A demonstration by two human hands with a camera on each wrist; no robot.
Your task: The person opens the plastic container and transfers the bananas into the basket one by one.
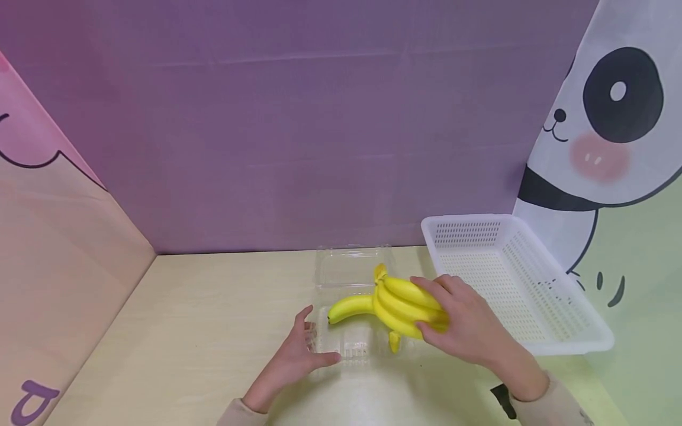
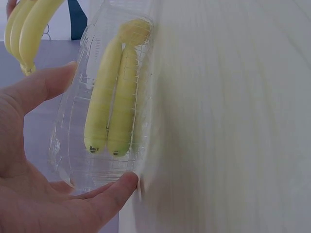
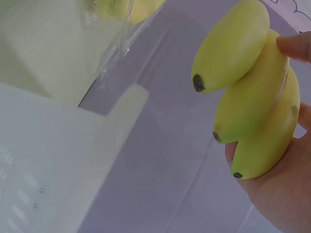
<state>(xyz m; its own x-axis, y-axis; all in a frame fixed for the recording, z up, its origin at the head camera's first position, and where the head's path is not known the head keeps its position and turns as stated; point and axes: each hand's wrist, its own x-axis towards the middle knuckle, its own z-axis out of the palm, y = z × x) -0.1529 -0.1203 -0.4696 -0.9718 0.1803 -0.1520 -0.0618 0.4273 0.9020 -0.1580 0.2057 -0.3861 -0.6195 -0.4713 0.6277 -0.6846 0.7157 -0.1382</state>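
Observation:
My right hand grips a bunch of yellow bananas by its tip end. The bunch is held above a clear plastic clamshell box, with its stem end toward the left. My left hand holds the box at its left end, thumb on the near side and fingers round the far side. Inside the box lies a smaller bunch of bananas, two of them plain in the left wrist view. From the head, the upper bunch partly hides it. The box's lid lies back, away from me.
A white perforated plastic basket stands to the right, behind my right hand. A small black patch lies by the right sleeve. A purple backdrop closes the rear of the pale tabletop, with printed panels at both sides.

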